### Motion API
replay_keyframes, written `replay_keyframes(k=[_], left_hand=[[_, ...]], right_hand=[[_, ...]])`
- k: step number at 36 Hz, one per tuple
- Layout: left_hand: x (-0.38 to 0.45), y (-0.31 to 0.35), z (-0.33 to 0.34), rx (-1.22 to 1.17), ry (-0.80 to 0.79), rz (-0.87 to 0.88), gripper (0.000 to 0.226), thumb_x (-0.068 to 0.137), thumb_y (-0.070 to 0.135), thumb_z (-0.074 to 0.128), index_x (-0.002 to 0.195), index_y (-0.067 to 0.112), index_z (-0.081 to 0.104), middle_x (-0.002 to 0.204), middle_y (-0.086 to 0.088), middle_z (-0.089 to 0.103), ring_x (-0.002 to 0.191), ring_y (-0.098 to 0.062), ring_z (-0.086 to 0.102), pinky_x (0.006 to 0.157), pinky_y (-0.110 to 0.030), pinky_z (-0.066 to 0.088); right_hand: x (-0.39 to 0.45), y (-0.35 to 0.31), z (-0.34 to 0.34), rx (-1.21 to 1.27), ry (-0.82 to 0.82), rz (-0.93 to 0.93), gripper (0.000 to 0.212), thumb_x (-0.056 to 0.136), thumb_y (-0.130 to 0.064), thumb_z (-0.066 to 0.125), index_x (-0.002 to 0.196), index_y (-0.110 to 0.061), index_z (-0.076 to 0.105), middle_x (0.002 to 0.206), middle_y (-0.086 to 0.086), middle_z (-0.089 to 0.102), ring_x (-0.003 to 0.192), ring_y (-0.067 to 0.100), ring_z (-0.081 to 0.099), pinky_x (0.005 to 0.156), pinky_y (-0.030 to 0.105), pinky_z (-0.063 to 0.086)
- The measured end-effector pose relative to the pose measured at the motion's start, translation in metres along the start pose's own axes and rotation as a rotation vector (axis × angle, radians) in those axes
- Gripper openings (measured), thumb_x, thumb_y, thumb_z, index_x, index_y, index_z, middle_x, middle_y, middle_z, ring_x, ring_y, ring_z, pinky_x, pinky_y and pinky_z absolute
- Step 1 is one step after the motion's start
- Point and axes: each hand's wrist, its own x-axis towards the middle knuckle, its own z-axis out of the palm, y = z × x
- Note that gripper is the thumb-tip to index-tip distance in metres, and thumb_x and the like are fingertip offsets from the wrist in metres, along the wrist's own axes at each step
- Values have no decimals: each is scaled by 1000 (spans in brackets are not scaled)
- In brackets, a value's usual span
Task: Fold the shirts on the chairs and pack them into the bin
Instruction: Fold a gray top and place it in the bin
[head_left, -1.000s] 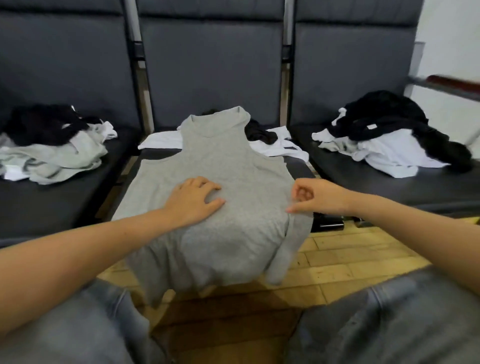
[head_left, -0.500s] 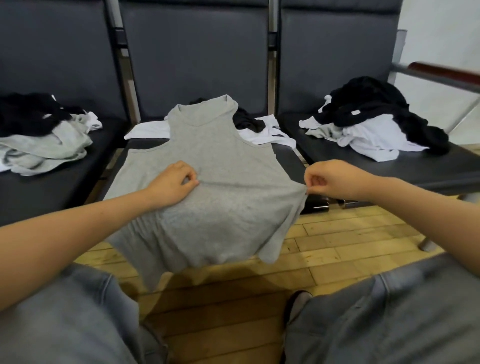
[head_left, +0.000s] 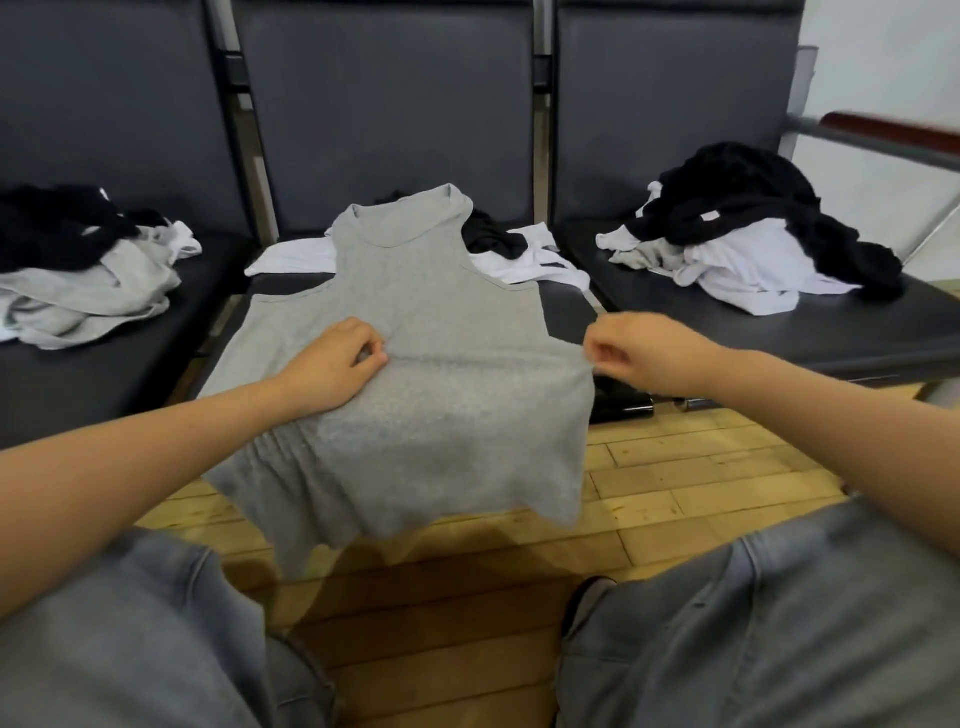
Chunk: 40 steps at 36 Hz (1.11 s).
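Observation:
A grey sleeveless shirt (head_left: 415, 322) lies spread on the middle chair seat (head_left: 566, 312), neck away from me, its hem hanging over the front edge above the floor. My left hand (head_left: 337, 364) pinches the fabric near the shirt's middle. My right hand (head_left: 639, 353) pinches the shirt's right side edge, and a taut crease runs between the two hands. No bin is in view.
A pile of black, grey and white shirts (head_left: 78, 260) lies on the left chair. Another pile of black and white shirts (head_left: 753, 244) sits on the right chair. White and black garments (head_left: 519, 249) lie behind the grey shirt. A wooden armrest (head_left: 893, 130) stands far right. My knees fill the bottom.
My left hand went from lying flat on the shirt to pinching its fabric. The right hand kept its pinch on the side edge and pulled the cloth taut, lifting it slightly.

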Motion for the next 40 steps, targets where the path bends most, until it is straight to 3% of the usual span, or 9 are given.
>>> replay_keyframes(k=[5, 8, 12, 17, 22, 27, 32, 35, 40], left_hand=[[0, 1, 0, 9, 4, 4, 11, 95, 20, 58, 85, 16, 54, 98, -7, 55, 92, -21, 52, 81, -29, 39], [0, 1, 1, 7, 20, 11, 9, 93, 21, 59, 87, 16, 56, 99, -7, 56, 93, -20, 52, 86, -31, 42], [-1, 3, 1, 13, 29, 13, 6, 93, 21, 60, 88, 18, 57, 100, -6, 56, 94, -19, 51, 87, -30, 41], [-1, 1, 2, 18, 34, 18, 6, 92, 21, 62, 89, 17, 59, 98, -7, 57, 95, -22, 53, 89, -36, 43], [-2, 0, 1, 4, 42, 24, 6, 92, 20, 61, 90, 15, 60, 97, -6, 57, 93, -20, 53, 87, -33, 43], [-2, 0, 0, -3, 39, 18, 2, 92, 18, 61, 90, 17, 61, 98, -6, 58, 92, -21, 54, 87, -34, 44], [-2, 3, 0, -1, 29, 10, 2, 91, 17, 60, 90, 18, 61, 100, -7, 58, 95, -22, 55, 90, -34, 43], [-3, 3, 0, -1, 24, 1, 6, 92, 18, 59, 97, 17, 62, 104, -7, 58, 101, -24, 55, 93, -35, 42], [-2, 7, -4, 184, -145, -69, 80, 75, 72, 30, 141, 28, 43, 142, -1, 45, 133, -23, 39, 113, -43, 26]], right_hand=[[4, -9, 12, 247, -140, 137, 28, 87, -1, 50, 100, -22, 61, 93, -4, 53, 82, 13, 50, 81, 28, 44], [14, -16, 13, 400, -34, 317, 15, 98, -24, 50, 103, -18, 62, 102, 0, 63, 96, 18, 57, 88, 34, 45], [32, -24, 16, 432, -7, 533, 72, 80, -64, 63, 113, 1, 62, 94, 13, 65, 85, 27, 60, 75, 41, 47], [47, -38, 22, 483, -103, 561, 39, 84, -32, 70, 61, -10, 48, 62, 3, 44, 61, 14, 43, 55, 29, 32], [54, -48, 13, 1179, 111, 712, 10, 94, -12, 56, 89, -7, 63, 99, 9, 68, 88, 20, 64, 80, 32, 53], [43, -34, 4, 1403, -61, 859, 14, 88, -11, 68, 102, -8, 68, 104, 7, 70, 90, 20, 67, 67, 34, 55], [32, -15, 4, 1031, 89, 793, 24, 85, -16, 71, 106, -6, 67, 86, 0, 61, 68, 12, 53, 47, 17, 43], [27, -7, 3, 411, 183, 494, 22, 87, -19, 64, 109, -15, 65, 91, -7, 59, 81, 12, 55, 65, 25, 44], [34, -4, 22, 213, 64, 416, 55, 85, -15, 61, 138, -16, 45, 100, 0, 57, 92, 18, 53, 74, 31, 41]])
